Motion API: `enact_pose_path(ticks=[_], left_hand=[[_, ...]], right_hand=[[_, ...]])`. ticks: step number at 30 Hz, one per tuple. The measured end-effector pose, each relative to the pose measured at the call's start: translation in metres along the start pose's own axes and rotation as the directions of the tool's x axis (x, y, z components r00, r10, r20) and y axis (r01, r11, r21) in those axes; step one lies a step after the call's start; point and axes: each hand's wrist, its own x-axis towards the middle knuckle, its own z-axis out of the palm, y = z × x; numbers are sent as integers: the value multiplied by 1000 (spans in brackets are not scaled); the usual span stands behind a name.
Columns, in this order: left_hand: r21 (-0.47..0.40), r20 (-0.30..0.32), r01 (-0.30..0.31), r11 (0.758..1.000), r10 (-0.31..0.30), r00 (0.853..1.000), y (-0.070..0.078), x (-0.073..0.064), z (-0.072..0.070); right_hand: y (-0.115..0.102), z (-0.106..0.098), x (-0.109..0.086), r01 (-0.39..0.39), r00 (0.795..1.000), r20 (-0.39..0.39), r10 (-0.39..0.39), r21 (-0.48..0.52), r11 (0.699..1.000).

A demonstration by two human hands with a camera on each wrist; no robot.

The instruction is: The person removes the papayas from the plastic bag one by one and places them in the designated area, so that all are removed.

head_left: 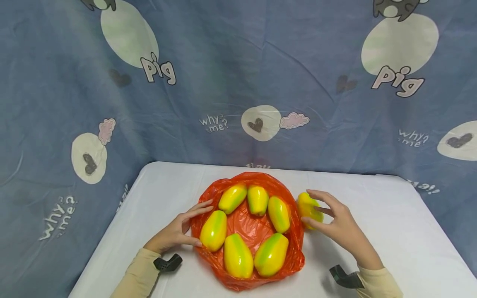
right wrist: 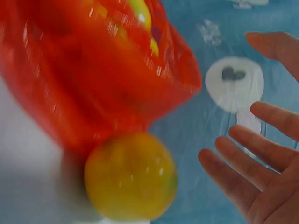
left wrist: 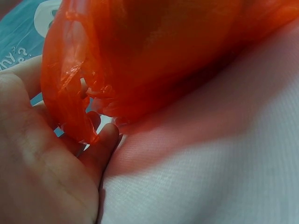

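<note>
A red plastic bag (head_left: 247, 221), its rim spread wide, holds a ring of glossy yellow-green papayas (head_left: 238, 256). At the bag's left side is my left hand (head_left: 179, 229), thumb and fingers apart and touching the rim. The left wrist view has the thin red plastic (left wrist: 70, 84) hanging across those fingers. Another papaya (head_left: 306, 203) lies on the table just right of the bag. My right hand (head_left: 337, 221) is beside it with fingers spread; in the right wrist view, a gap separates the fingers from that papaya (right wrist: 131, 177).
A white-covered table (head_left: 391, 231) carries everything. Behind it hangs a blue cloth (head_left: 208, 82) with printed words and shapes. Each wrist wears a black device (head_left: 346, 277).
</note>
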Motion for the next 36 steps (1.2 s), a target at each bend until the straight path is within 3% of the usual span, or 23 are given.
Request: enact_pose_path(ticks=[10,16,22,29,36], left_hand=[[-11,-3,11,1000,-11,1000,2,-1,2],[1,0,7,1000,-7,1000,1,-1,0],[6,3,-4,1000,4,1000,0,-1,-1],[-27,5,-7,1000,7,1000,2,-1,-1],[-31,7,-4,1000,5,1000,3,-1,0]], right_hand=[[-34,22,15,5,982,187,-21,84,996],[-48,34,25,74,960,268,-81,35,997],[-63,44,35,100,910,402,-97,13,995],[-81,59,47,156,861,501,-83,-106,982],[-93,78,54,195,790,610,-64,-151,969]])
